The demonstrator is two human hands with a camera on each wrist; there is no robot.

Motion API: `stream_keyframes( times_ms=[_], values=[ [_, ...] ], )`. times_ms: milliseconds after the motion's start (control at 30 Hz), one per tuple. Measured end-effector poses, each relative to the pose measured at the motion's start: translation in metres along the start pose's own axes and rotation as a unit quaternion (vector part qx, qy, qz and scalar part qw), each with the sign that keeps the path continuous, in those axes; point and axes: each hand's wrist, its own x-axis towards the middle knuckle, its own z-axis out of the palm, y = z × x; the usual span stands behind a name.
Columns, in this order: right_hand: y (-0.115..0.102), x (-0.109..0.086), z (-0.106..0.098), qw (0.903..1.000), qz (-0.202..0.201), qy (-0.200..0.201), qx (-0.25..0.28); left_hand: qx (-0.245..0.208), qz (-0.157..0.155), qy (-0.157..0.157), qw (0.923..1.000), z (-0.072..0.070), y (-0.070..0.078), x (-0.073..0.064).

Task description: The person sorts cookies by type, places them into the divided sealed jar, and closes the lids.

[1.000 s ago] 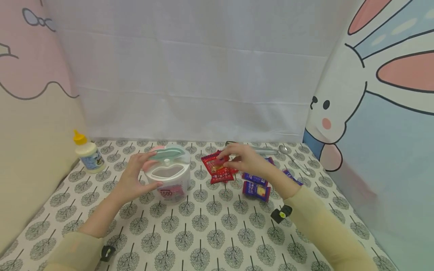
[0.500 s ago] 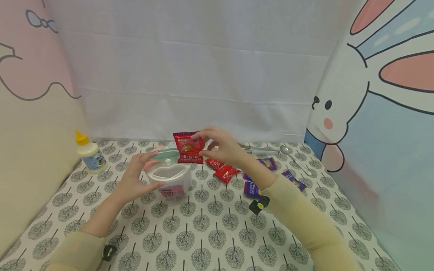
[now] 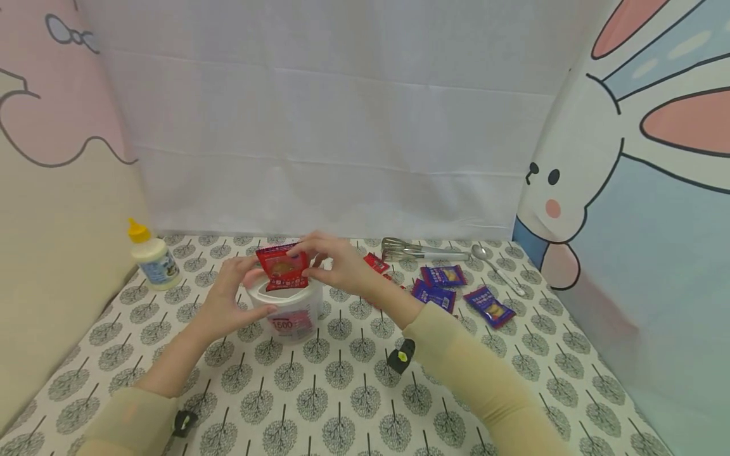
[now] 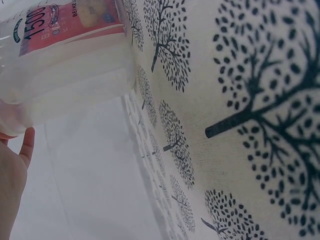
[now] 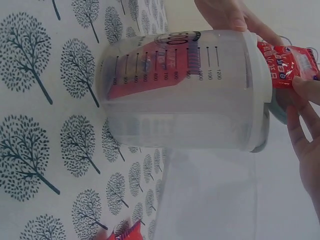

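My left hand (image 3: 230, 304) grips a clear plastic storage jar (image 3: 296, 323) from its left side, thumb near the front rim and fingers at the back of the lid. The jar stands upright; measuring marks and a red label show on its wall (image 5: 185, 110). My right hand (image 3: 336, 259) pinches a red snack packet (image 3: 282, 272) by its right side, upright over the lid's opening. From the right wrist, the packet's lower end (image 5: 280, 67) is right at the rim. A mint-green lid flap (image 5: 280, 111) stands raised behind it.
Red packets (image 3: 376, 263) lie right of the jar, partly hidden by my right forearm. Purple packets (image 3: 490, 307) lie farther right. Behind them are a slotted-head metal utensil (image 3: 424, 252) and a spoon (image 3: 497, 271). A yellow-capped bottle (image 3: 155, 265) stands at the back left.
My right hand picked up a red packet from the group on the table and brought it left, then down over the jar's opening. The left hand has stayed at the jar.
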Motion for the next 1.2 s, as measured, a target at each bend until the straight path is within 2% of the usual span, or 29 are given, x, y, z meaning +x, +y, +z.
stream_keyframes(
  times_ms=[233,400,567,733,900,1033,1200],
  values=[
    [0.012,-0.012,0.012,0.9973,0.019,-0.064,-0.032,-0.002,0.016,0.004,0.9999,0.003,-0.003,-0.001],
    [0.016,-0.019,0.012,0.9934,0.030,-0.093,-0.059,-0.005,0.007,0.007,0.9999,0.003,-0.003,0.000],
    [0.015,-0.024,0.005,0.9927,0.029,-0.109,-0.043,-0.003,0.002,0.006,1.0000,0.003,-0.003,0.000],
    [0.013,-0.033,-0.014,0.9939,0.019,-0.101,-0.042,-0.001,0.012,0.013,0.9998,0.004,-0.005,-0.001],
    [0.011,-0.051,-0.042,0.9928,0.027,-0.093,-0.071,0.001,0.015,0.012,0.9998,0.004,-0.006,-0.001],
    [0.009,-0.071,-0.068,0.9889,0.064,-0.098,-0.091,0.009,0.005,0.007,0.9999,0.003,-0.004,-0.001],
    [0.011,-0.099,-0.093,0.9789,0.116,-0.114,-0.123,0.017,0.008,0.001,0.9998,0.001,-0.002,-0.001]
  ],
)
